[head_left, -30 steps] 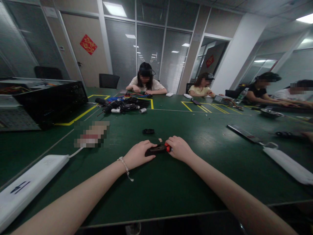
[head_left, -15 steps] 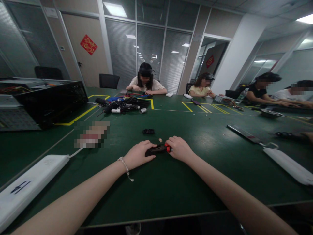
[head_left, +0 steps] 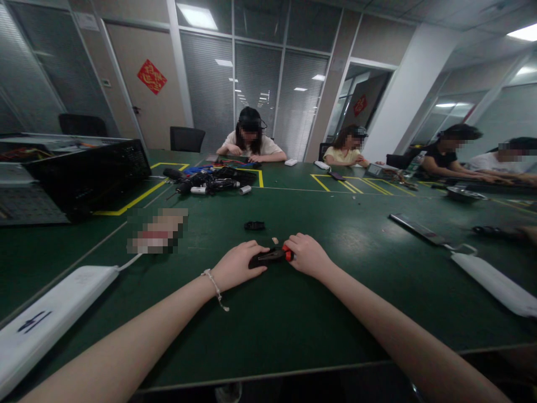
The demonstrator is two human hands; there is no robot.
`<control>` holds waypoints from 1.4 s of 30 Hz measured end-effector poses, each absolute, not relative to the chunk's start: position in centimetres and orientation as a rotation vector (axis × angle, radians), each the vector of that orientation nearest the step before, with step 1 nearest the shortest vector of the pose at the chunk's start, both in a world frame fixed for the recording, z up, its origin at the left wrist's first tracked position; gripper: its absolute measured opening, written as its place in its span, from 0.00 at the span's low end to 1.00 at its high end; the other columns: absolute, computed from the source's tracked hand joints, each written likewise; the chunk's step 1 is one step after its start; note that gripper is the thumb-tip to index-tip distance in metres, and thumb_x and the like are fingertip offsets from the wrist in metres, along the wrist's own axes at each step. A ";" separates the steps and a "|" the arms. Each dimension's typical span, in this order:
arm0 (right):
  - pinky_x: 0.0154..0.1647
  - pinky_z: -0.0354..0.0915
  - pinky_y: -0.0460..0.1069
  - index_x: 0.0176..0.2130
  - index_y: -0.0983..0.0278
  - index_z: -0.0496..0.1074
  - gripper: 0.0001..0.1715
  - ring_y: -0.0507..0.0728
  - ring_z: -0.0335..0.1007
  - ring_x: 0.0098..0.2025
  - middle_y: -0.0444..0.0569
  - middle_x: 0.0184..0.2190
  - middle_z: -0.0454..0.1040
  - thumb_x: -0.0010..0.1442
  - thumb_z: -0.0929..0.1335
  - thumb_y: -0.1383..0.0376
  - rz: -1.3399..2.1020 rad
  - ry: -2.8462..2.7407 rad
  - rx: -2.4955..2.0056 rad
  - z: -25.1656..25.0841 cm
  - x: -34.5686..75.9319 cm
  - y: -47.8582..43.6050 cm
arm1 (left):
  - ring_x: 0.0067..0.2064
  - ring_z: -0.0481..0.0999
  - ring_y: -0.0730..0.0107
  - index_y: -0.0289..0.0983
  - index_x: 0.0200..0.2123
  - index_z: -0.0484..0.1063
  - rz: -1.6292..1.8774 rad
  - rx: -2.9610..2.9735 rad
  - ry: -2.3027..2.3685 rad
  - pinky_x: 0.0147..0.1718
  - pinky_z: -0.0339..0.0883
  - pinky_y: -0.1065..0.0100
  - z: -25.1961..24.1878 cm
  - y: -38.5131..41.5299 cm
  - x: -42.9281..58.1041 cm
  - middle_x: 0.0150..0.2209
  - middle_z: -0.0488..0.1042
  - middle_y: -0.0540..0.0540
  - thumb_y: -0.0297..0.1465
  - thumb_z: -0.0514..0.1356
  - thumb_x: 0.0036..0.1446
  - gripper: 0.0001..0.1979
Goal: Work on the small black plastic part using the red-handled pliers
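Note:
My left hand [head_left: 237, 264] rests on the green table [head_left: 272, 324], fingers curled around the left end of a small black object [head_left: 263, 258]. My right hand [head_left: 309, 255] is closed on a tool with a red handle [head_left: 287, 253] whose tip meets that black object. A small pale piece [head_left: 274, 240] lies just behind the two hands. Farther back sits a black ring-shaped part [head_left: 254, 225].
A white power strip [head_left: 46, 319] lies at the near left, another white one [head_left: 495, 282] at the right beside a flat dark strip [head_left: 419, 228]. A black computer case [head_left: 79, 173] stands at the left. A heap of black tools [head_left: 210, 182] lies mid-table. Several people sit at the far side.

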State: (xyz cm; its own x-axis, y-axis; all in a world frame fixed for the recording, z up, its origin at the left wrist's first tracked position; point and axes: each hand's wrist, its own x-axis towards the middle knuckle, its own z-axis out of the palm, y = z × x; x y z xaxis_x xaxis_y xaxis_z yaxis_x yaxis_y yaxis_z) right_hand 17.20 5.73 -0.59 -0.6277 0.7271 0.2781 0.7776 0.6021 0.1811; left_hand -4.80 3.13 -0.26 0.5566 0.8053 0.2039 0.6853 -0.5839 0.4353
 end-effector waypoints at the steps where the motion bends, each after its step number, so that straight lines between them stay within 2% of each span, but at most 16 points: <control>1: 0.35 0.54 0.47 0.34 0.66 0.68 0.09 0.54 0.59 0.34 0.50 0.32 0.68 0.49 0.64 0.67 -0.428 -2.651 -1.253 -0.6 17.2 5.7 | 0.40 0.68 0.65 0.43 0.49 0.62 0.553 2.491 1.234 0.37 0.63 0.66 -0.2 3.1 -4.8 0.41 0.66 0.48 0.36 0.58 0.51 0.20; 42: 0.35 0.55 0.47 0.34 0.66 0.68 0.09 0.54 0.59 0.34 0.50 0.32 0.68 0.49 0.64 0.67 -0.419 -2.652 -1.271 -0.4 17.1 5.6 | 0.39 0.68 0.66 0.42 0.49 0.62 0.561 2.500 1.216 0.37 0.63 0.66 -0.3 3.1 -4.9 0.41 0.66 0.48 0.36 0.57 0.51 0.20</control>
